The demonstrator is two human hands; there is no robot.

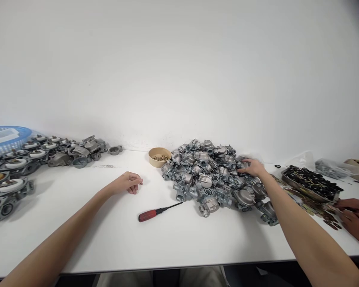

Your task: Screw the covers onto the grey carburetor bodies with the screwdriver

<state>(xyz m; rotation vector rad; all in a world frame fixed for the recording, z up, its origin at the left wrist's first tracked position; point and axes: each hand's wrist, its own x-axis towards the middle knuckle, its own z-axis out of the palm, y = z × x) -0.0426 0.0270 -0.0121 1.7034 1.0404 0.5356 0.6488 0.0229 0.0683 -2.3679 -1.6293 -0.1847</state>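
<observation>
Nearest us: our right forearm (305, 227), crossing the counter (107, 247) to the metal parts (206, 180), heaped right of centre. Right hand (253, 167): grip part-spread at the heap's right side; holding or not, we cannot tell. Left hand (126, 183): grip loosely curled, contents unclear, near the screwdriver (151, 214). Judged step: selecting a part; next calls for a secure pinch. Lower parts hidden; co-worker's hand (355, 223) cut off by the frame.

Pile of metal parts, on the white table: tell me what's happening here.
The person's right hand is at the pile of metal parts; whether it holds one is unclear. The left hand, half closed, is left of the pile, holding nothing that can be made out. A red-handled screwdriver lies front-left of the pile. A co-worker's hand shows at far right.
</observation>
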